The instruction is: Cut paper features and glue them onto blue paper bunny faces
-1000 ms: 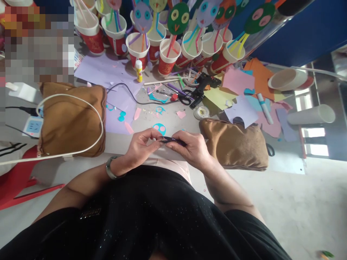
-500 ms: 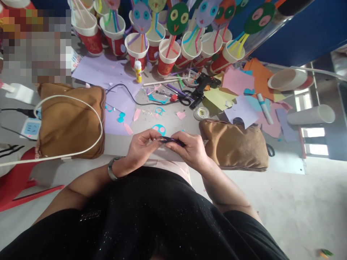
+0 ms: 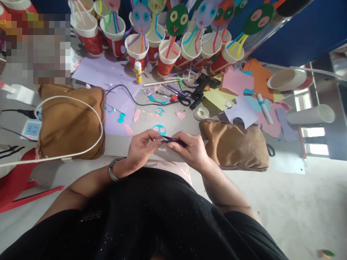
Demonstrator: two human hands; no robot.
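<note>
Above the table's front edge, my right hand (image 3: 193,148) is closed around dark tweezers (image 3: 173,139), whose two slim arms point left. Facing it, my left hand (image 3: 145,146) pinches thumb and forefinger together at the tweezers' tips; anything small between those fingers is too tiny to make out. Just beyond my fingertips lies a blue paper piece with two pink circles (image 3: 159,129). Pink paper scraps (image 3: 180,115) and a cut blue ring (image 3: 160,111) are scattered farther back.
Brown cushions (image 3: 72,122) flank the work spot, the right one (image 3: 235,144) near my forearm. Red paper cups (image 3: 166,66) with straw-and-paper figures line the back. A glue stick (image 3: 138,72), black glue gun (image 3: 203,88), tape roll (image 3: 201,113) and coloured paper (image 3: 241,112) lie between.
The dark tweezers have shifted very slightly and their two arms show a little more clearly. Both hands keep nearly the same place and grip.
</note>
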